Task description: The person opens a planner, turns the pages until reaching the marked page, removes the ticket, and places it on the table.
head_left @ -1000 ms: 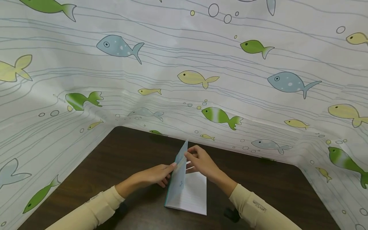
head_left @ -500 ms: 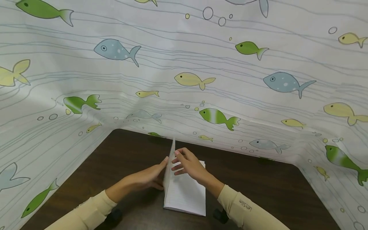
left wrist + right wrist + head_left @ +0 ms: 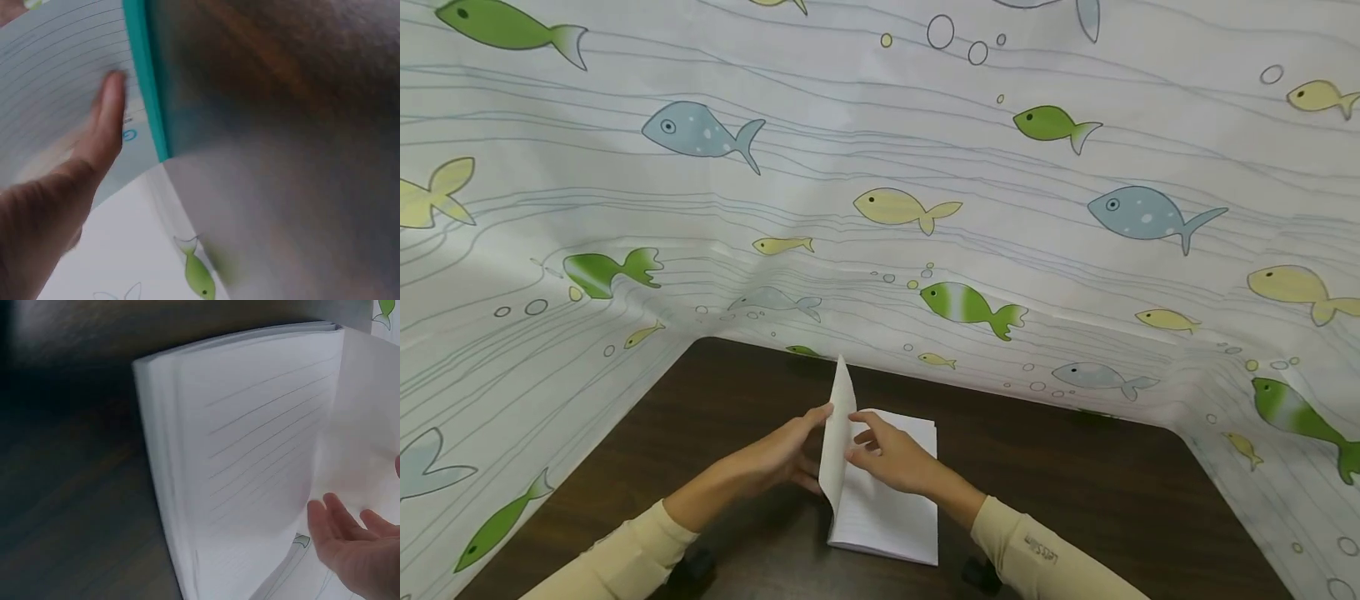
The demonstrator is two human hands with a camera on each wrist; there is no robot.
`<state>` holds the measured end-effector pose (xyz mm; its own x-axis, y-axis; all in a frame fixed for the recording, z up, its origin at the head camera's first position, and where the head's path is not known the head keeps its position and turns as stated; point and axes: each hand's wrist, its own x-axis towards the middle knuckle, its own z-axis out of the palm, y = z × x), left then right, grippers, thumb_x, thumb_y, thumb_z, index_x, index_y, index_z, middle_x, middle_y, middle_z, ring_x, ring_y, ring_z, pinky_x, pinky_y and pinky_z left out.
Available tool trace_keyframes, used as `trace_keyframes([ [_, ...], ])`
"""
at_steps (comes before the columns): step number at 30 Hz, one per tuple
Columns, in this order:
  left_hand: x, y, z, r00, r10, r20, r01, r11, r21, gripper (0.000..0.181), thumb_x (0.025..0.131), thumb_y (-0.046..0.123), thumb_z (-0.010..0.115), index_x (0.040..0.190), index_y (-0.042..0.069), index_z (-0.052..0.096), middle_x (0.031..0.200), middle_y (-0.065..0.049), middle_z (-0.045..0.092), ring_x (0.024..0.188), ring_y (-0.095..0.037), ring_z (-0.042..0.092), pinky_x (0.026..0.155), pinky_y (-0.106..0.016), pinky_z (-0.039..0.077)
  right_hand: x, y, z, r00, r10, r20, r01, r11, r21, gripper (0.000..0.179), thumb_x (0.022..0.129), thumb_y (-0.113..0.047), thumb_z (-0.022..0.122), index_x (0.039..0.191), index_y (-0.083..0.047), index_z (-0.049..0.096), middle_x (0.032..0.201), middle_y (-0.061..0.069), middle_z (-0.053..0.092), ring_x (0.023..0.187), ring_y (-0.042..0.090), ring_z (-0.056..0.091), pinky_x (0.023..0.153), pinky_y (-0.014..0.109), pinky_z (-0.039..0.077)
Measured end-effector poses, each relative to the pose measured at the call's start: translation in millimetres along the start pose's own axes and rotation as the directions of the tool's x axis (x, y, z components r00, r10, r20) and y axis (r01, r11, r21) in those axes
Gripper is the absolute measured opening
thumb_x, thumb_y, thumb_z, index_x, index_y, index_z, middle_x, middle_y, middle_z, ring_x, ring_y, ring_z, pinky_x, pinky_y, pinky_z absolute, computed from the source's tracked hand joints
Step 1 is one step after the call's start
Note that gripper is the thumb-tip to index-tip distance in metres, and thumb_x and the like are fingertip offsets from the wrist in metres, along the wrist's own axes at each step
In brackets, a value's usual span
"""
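Note:
A notebook (image 3: 891, 521) with lined white pages lies open on the table, its raised front cover (image 3: 839, 429) standing nearly upright along the left side. In the left wrist view its teal spine (image 3: 145, 75) and bluish printed outer face show. My left hand (image 3: 778, 450) rests against the outside of the raised cover, with extended fingers in the left wrist view. On the inner side, my right hand (image 3: 891, 458) reaches over the page, its fingertips close to the white inner face. The right wrist view shows its fingers (image 3: 340, 519) loosely bent, with nothing between them.
The dark brown table (image 3: 1045, 483) lies under the notebook. White sheeting (image 3: 820, 167) printed with fish encloses the table at the back and sides. Small black objects sit beneath both wrists, one by the right sleeve (image 3: 1030, 546).
The raised cover has swung left, now showing its white inner face. My right hand has let go of its upper edge and moved lower and slightly left; my left hand has shifted left.

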<state>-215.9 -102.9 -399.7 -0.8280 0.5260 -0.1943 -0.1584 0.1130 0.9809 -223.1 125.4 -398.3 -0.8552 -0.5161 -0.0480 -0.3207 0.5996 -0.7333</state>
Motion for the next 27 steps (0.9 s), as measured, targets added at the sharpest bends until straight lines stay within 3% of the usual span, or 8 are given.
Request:
trace_keyframes([
  [4, -3.1, 5.2, -9.3, 0.992, 0.099, -0.079, -0.098, 0.995, 0.016, 0.054, 0.115, 0.033, 0.038, 0.14, -0.013, 0.052, 0.125, -0.021, 0.066, 0.092, -0.028, 0.078, 0.081, -0.041, 0.069, -3.7, 4, -3, 1.0, -0.007, 0.019, 0.009, 0.995, -0.103, 0.057, 0.105, -0.032, 0.067, 0.153, -0.004, 0.052, 0.143, 0.025, 0.066, 0.135, 0.042, 0.063, 0.109, 0.062, 0.056],
  [8, -9.8, 8.4, -19.5, 0.976, 0.155, -0.153, -0.14, 0.985, 0.101, 0.036, 0.114, 0.02, 0.044, 0.118, -0.011, 0.061, 0.105, -0.011, 0.069, 0.08, -0.018, 0.073, 0.073, -0.036, 0.067, -8.8, 10, -6, 1.0, -0.007, 0.024, 0.011, 0.981, -0.196, 0.051, 0.104, -0.029, 0.069, 0.145, -0.001, 0.059, 0.148, 0.024, 0.062, 0.142, 0.045, 0.055, 0.119, 0.066, 0.045],
  [12, -16.9, 6.0, -27.8, 0.967, 0.153, -0.204, -0.119, 0.978, 0.17, 0.029, 0.113, 0.017, 0.049, 0.111, -0.008, 0.062, 0.1, -0.008, 0.067, 0.08, -0.017, 0.068, 0.069, -0.034, 0.065, -13.2, 18, -9, 1.0, 0.009, 0.006, -0.008, 0.978, -0.206, 0.049, 0.103, -0.025, 0.071, 0.142, 0.001, 0.061, 0.148, 0.026, 0.061, 0.143, 0.047, 0.052, 0.12, 0.069, 0.042],
  [18, -23.7, -6.2, -42.0, 0.964, 0.147, -0.223, -0.095, 0.969, 0.229, 0.025, 0.111, 0.013, 0.055, 0.114, -0.011, 0.062, 0.087, -0.005, 0.071, 0.077, -0.016, 0.067, 0.065, -0.032, 0.064, -13.9, 32, -12, 0.999, 0.031, -0.016, -0.033, 0.978, -0.206, 0.052, 0.101, -0.024, 0.074, 0.142, 0.003, 0.06, 0.148, 0.027, 0.061, 0.142, 0.048, 0.052, 0.12, 0.068, 0.042],
  [22, -26.8, -14.5, -52.0, 0.959, 0.147, -0.24, -0.074, 0.955, 0.288, 0.024, 0.11, 0.013, 0.059, 0.113, -0.01, 0.062, 0.083, -0.004, 0.072, 0.074, -0.016, 0.067, 0.063, -0.031, 0.062, -12.8, 38, -17, 0.999, 0.033, -0.031, -0.04, 0.972, -0.233, 0.053, 0.098, -0.022, 0.077, 0.141, 0.006, 0.06, 0.148, 0.028, 0.061, 0.144, 0.049, 0.051, 0.122, 0.067, 0.04],
  [27, -29.0, -22.6, -61.4, 0.953, 0.126, -0.276, -0.01, 0.922, 0.387, 0.021, 0.107, 0.016, 0.066, 0.107, -0.005, 0.063, 0.073, 0.0, 0.063, 0.068, -0.016, 0.061, 0.058, -0.03, 0.057, -11.9, 43, -26, 0.996, 0.076, -0.046, -0.086, 0.961, -0.264, 0.056, 0.097, -0.02, 0.079, 0.142, 0.008, 0.059, 0.151, 0.03, 0.057, 0.147, 0.052, 0.045, 0.124, 0.068, 0.037],
])
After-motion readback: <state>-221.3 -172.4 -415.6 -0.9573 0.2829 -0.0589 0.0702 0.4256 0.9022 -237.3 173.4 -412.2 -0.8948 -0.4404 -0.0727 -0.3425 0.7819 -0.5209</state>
